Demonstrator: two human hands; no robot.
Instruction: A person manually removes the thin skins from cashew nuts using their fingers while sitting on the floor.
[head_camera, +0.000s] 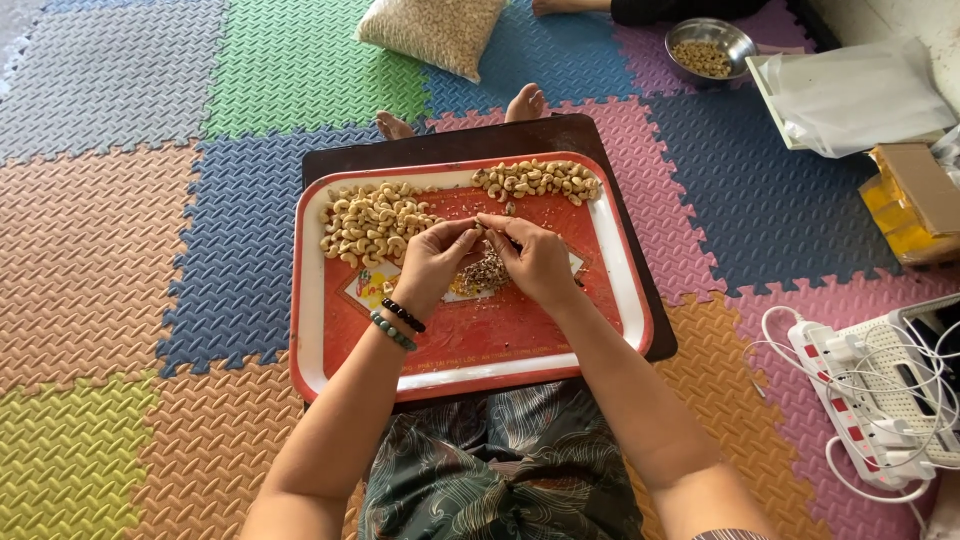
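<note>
A red tray (470, 350) with a white rim rests on a dark board (440, 145) over my lap. A heap of pale cashew nuts (370, 222) lies at the tray's far left, and a smaller row of nuts (540, 180) lies at its far right. My left hand (432, 262) and my right hand (532, 258) meet at the tray's middle, fingertips pinched together on a small nut above a little pile of brown husk bits (484, 274). The nut itself is mostly hidden by my fingers. Two bead bracelets circle my left wrist.
Coloured foam mats cover the floor. A clear bag of nuts (432, 30) lies at the far middle, and a metal bowl of nuts (708, 46) stands beside another person's leg at the far right. Boxes (905, 190) and a power strip with white cables (880, 395) lie to the right.
</note>
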